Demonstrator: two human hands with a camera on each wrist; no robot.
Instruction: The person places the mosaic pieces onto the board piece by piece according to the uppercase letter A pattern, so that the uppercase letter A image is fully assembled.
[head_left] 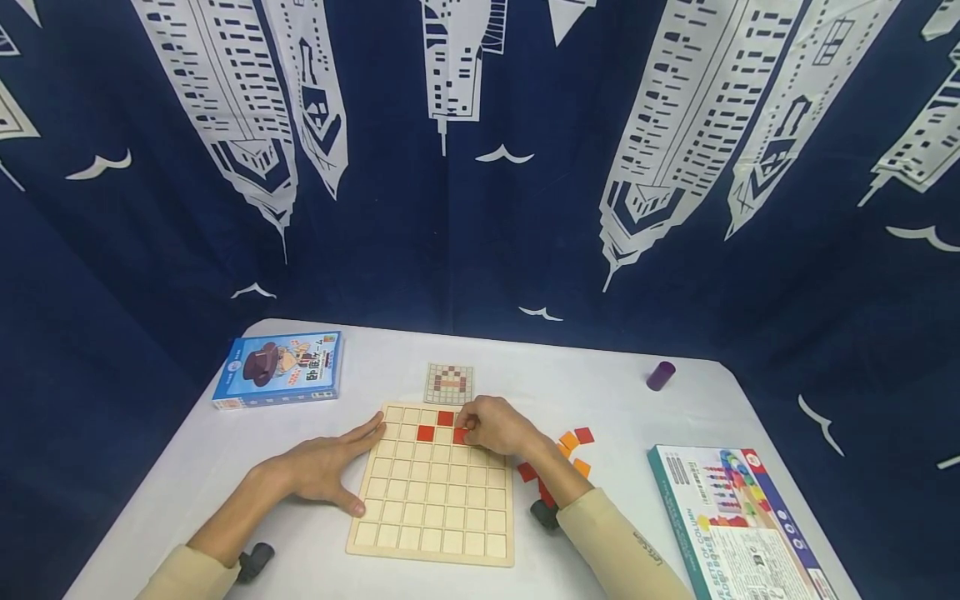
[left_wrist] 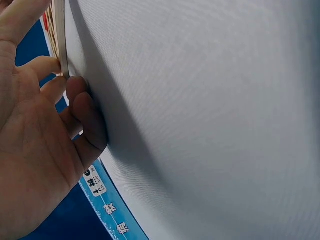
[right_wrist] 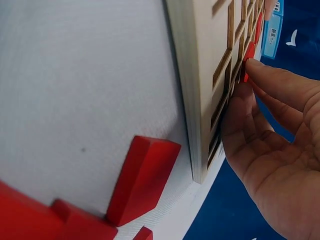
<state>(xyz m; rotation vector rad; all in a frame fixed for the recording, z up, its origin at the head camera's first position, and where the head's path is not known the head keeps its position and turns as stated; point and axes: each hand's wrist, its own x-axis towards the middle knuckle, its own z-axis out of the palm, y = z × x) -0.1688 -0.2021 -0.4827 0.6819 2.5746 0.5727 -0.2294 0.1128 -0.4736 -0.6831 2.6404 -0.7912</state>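
A wooden grid board [head_left: 431, 517] of square cells lies on the white table, with red square tiles [head_left: 425, 433] set in cells near its far edge. My right hand [head_left: 495, 427] reaches over the board's far right part, its thumb and fingers pinching a red tile [head_left: 459, 437] at a cell; the right wrist view shows the thumb tip on that red tile [right_wrist: 249, 55]. Along the board's left edge rests my left hand [head_left: 322, 469], fingers and thumb spread, fingertips at the far corner and thumb lower down. Its fingertips meet the board's side in the left wrist view.
Loose red and orange tiles [head_left: 570, 440] lie right of the board, partly under the right forearm. Beyond the board sits a small pattern card [head_left: 450, 383]. A blue box [head_left: 281, 369] is at far left, a purple cylinder [head_left: 661, 376] far right, a larger box [head_left: 738, 521] near right.
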